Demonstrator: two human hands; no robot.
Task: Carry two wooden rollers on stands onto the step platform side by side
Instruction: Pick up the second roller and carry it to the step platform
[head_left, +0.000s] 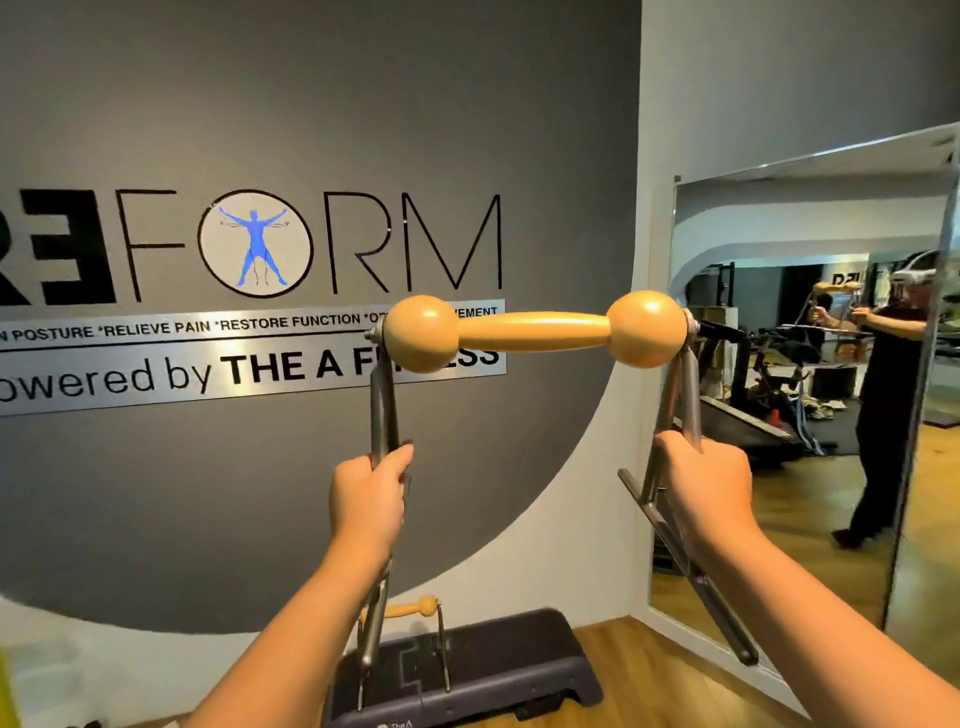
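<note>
Above the step platform (498, 660), both hands (366, 499) (706, 483) gripped the second roller's stand (680, 405); lowering could've clipped the first roller (410, 608).

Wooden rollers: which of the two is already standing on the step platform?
The small-looking far roller, low by the wall, stands on the step platform. The near roller is in the air, its metal stand gripped by the left hand and right hand.

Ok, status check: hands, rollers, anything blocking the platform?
Left hand and right hand grip the stand uprights, roller held high. Second roller already on step platform. Platform's right side open.
</note>
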